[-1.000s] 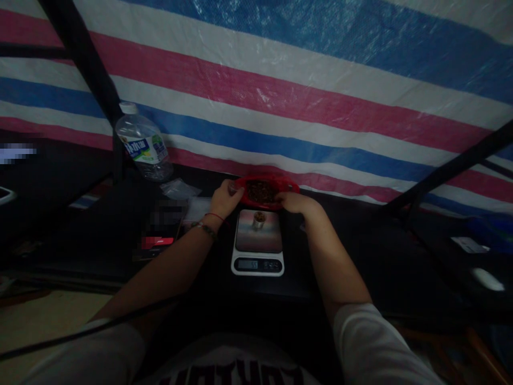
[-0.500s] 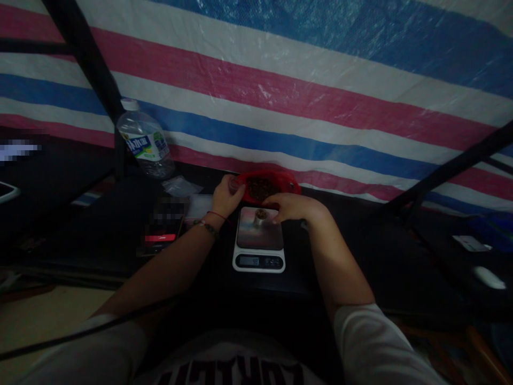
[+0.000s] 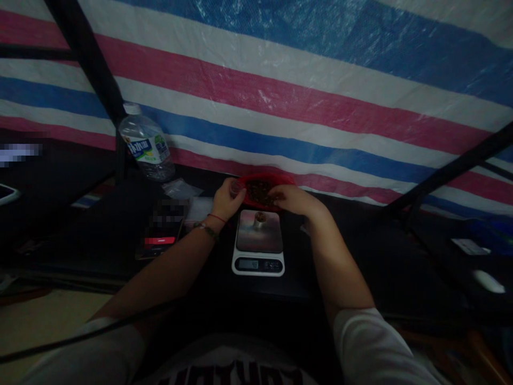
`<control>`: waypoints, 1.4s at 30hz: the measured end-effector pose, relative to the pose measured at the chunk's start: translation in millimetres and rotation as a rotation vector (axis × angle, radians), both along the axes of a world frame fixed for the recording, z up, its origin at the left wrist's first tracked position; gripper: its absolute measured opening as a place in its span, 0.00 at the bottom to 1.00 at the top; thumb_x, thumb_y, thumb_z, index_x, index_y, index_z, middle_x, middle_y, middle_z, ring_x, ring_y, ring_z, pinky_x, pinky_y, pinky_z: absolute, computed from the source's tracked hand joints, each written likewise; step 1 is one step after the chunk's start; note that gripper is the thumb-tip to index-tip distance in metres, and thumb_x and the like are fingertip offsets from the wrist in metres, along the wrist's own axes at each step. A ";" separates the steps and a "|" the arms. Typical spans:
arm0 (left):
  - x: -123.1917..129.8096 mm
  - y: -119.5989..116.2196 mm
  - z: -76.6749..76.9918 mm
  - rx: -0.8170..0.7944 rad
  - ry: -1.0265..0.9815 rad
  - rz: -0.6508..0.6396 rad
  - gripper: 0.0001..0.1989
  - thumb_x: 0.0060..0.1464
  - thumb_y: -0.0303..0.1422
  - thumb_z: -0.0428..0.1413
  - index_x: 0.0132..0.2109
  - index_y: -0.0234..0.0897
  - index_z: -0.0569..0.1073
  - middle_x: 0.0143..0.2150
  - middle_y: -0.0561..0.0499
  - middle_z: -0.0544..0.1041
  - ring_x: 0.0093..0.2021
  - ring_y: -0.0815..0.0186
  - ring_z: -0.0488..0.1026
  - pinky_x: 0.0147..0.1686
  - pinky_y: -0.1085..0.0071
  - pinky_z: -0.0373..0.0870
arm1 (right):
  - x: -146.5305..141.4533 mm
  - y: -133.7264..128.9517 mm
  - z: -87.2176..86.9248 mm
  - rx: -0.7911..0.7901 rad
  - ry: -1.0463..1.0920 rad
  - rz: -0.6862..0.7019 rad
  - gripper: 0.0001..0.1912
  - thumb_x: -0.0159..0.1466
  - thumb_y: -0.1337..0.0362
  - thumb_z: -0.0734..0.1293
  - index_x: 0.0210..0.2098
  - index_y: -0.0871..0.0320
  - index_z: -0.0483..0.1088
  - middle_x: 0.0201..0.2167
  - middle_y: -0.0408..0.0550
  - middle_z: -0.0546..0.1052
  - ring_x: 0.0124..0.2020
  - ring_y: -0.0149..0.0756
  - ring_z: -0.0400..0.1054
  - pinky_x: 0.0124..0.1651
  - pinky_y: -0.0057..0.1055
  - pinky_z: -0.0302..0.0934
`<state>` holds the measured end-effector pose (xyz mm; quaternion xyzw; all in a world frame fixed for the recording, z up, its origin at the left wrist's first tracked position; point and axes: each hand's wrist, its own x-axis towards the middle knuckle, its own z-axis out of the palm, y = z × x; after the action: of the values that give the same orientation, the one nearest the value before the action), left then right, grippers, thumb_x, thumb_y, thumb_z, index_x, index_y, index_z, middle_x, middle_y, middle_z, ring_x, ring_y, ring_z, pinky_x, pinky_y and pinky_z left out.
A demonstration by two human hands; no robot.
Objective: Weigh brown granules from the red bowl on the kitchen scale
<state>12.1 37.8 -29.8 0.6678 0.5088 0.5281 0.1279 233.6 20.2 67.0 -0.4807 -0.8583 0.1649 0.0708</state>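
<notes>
A red basin with small dark brown pieces in it stands behind a white kitchen scale. On the scale's metal plate is a small round metal container filled with brown bits; the display seems to read 48. My left hand is closed on a small clear cup at the basin's left edge. Over the basin's right side, my right hand has its fingertips down among the brown pieces; whatever they pinch is too small to make out.
A large clear plastic bottle stands at the back left, near a black metal post. Clear plastic bags and a phone lie left of the scale. A striped tarp hangs behind. A white object lies far right.
My right hand has moved from above the scale plate's right back edge up and back into the basin. The left hand keeps hold of the clear cup.
</notes>
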 end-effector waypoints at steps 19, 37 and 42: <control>-1.6 2.0 -1.5 -0.028 0.005 -0.003 0.14 0.53 0.40 0.53 0.45 0.38 0.68 0.37 0.49 0.76 0.37 0.63 0.75 0.39 0.69 0.71 | -4.1 41.3 -58.5 0.095 -0.206 -0.232 0.14 0.60 0.70 0.64 0.45 0.60 0.75 0.45 0.54 0.78 0.49 0.39 0.70 0.51 0.28 0.59; -1.2 1.2 -1.7 -0.031 0.011 -0.015 0.15 0.54 0.41 0.53 0.45 0.38 0.68 0.37 0.48 0.76 0.37 0.62 0.75 0.38 0.68 0.70 | -12.2 6.8 -9.1 0.071 0.138 -0.073 0.11 0.56 0.71 0.67 0.38 0.59 0.75 0.36 0.46 0.79 0.35 0.31 0.72 0.39 0.24 0.62; -0.6 1.0 -1.1 -0.061 0.010 -0.012 0.14 0.53 0.40 0.53 0.45 0.38 0.68 0.37 0.49 0.76 0.36 0.63 0.75 0.37 0.69 0.70 | -27.4 -19.9 8.5 -0.050 0.061 0.128 0.05 0.53 0.69 0.69 0.31 0.58 0.77 0.30 0.44 0.78 0.31 0.31 0.70 0.33 0.24 0.58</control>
<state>11.5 38.7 -30.9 0.6692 0.5214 0.5081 0.1488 206.3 0.2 75.4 -0.4211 -0.8805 0.2049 0.0740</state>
